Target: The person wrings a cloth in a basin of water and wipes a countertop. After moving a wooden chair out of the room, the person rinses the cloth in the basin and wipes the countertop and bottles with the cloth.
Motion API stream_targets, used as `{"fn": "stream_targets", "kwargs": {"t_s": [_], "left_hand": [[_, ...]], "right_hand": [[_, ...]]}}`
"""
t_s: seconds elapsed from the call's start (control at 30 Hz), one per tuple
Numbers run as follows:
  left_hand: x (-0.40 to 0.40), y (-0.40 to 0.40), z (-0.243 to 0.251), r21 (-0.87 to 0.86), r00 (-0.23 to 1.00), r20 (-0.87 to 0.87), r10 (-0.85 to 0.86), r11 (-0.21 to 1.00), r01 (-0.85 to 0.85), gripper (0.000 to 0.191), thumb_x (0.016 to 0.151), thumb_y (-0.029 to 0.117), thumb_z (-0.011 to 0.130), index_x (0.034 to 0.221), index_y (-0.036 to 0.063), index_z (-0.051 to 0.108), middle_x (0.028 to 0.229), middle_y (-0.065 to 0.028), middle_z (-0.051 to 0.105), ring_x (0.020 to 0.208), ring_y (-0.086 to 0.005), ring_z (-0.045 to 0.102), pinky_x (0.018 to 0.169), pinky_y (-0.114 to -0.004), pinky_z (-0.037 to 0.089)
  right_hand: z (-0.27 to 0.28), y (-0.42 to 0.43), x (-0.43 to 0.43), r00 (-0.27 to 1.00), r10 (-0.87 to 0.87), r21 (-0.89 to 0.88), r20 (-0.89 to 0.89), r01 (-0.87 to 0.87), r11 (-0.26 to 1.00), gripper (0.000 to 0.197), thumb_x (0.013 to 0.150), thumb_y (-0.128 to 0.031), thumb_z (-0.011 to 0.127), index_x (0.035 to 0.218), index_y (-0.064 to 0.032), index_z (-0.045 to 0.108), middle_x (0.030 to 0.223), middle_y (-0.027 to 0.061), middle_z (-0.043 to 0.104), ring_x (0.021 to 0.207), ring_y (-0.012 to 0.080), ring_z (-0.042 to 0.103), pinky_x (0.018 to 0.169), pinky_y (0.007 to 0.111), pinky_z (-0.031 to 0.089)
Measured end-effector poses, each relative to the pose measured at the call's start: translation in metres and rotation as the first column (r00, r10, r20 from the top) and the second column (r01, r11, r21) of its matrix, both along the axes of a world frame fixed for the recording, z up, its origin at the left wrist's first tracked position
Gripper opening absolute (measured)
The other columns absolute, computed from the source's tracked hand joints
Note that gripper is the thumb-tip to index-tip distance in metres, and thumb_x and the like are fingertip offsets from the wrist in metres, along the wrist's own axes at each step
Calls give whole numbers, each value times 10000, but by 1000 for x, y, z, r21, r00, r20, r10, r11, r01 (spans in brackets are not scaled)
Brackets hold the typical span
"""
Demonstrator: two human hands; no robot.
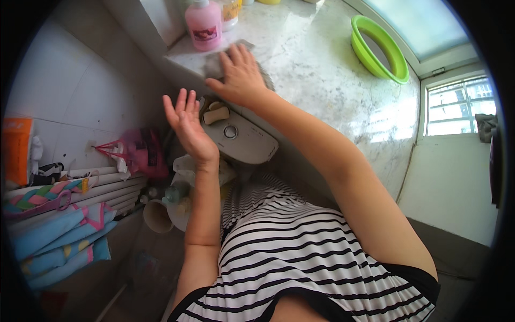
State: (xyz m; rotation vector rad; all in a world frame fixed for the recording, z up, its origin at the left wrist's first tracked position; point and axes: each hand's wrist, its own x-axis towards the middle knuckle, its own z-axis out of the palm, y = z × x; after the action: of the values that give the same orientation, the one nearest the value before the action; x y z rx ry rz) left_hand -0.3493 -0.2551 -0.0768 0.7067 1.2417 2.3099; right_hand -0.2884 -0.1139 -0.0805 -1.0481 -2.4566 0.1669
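Note:
My right hand (243, 78) lies palm down with its fingers spread on a grey cloth (215, 64), pressing it on the marble ledge (322, 68). Just beyond my fingertips stands a pink pump bottle (204, 26), close to the cloth. My left hand (189, 129) is raised in the air, palm up and fingers apart, with nothing in it. It is left of the toilet cistern lid (249, 139), on which bars of soap (216, 115) rest near a round flush button (230, 131).
A green plastic basin (380, 50) stands by the window at the ledge's far right. Behind the pink bottle is a white bottle (230, 16). At the left, blue cloths (68, 233) hang by a white radiator (128, 189), with a pink plastic bag (145, 153) above.

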Motion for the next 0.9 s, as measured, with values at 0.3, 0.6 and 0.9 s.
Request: {"fn": "stream_targets", "kwargs": {"t_s": [0.3, 0.6, 0.9], "left_hand": [[19, -7, 2, -124, 995, -103, 11, 992, -23, 517, 1021, 200, 385, 1485, 22, 240, 1365, -206, 501, 1228, -311, 530, 1051, -422, 377], [111, 6, -5, -265, 943, -276, -186, 958, 111, 470, 1017, 160, 403, 1461, 24, 328, 1348, -193, 527, 1251, -262, 511, 1045, -371, 383], [186, 52, -22, -450, 164, -893, -420, 810, -376, 466, 1014, 349, 419, 1404, 104, 493, 1467, -85, 464, 1396, -265, 361, 1167, -392, 218]], "right_hand": [[4, -60, 96, 983, 122, 159, 139, -144, 977, 601, 836, -95, 551, 1419, -56, 413, 1486, 203, 358, 1393, 375, 320, 1142, 447, 285], [46, -162, 352, 956, -196, -90, 216, 219, 971, 790, 712, -184, 765, 1420, -116, 422, 1513, 139, 338, 1414, 333, 303, 1144, 452, 285], [42, -250, 496, 844, -516, -77, 146, 529, 845, 738, 692, 5, 721, 1380, -79, 467, 1474, 126, 402, 1377, 356, 357, 1113, 455, 344]]}}
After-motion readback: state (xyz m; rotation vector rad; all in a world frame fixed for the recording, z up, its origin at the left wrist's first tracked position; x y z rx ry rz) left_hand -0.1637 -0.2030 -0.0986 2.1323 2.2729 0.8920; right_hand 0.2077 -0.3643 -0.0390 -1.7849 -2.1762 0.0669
